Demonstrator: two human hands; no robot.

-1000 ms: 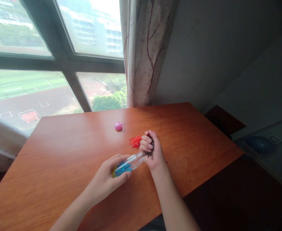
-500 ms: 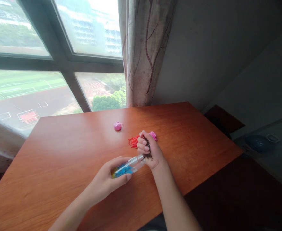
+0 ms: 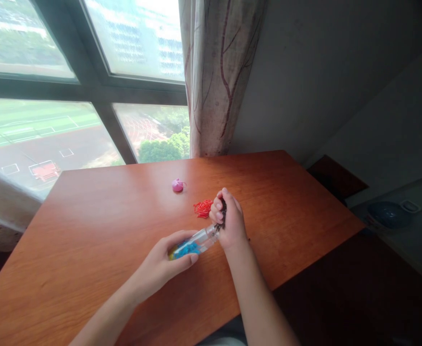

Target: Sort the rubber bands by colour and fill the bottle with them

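Observation:
My left hand [image 3: 167,259] is wrapped round a clear bottle [image 3: 208,240], tilted with its mouth up to the right. Blue bands [image 3: 188,248] show inside it, with something yellow at the bottom. Closed in a fist, my right hand [image 3: 230,218] holds a bunch of small black rubber bands [image 3: 223,211] right at the bottle's mouth. Some of the black bands stick out below the fist, touching or nearly touching the opening. Just left of that fist lies a pile of red rubber bands [image 3: 203,208]. A pinkish-purple cap with a small loop [image 3: 177,186] sits farther back.
The brown wooden table [image 3: 88,250] runs up to a window [image 3: 153,129] and a patterned curtain [image 3: 218,72]. A tiny dark bit lies beside my right wrist. On the right, below the table, is a bluish, transparent rounded object [image 3: 389,214].
My right fist has shifted slightly right and turned more upright over the bottle mouth. The pink pile behind it is now hidden. My left hand and the bottle have barely moved.

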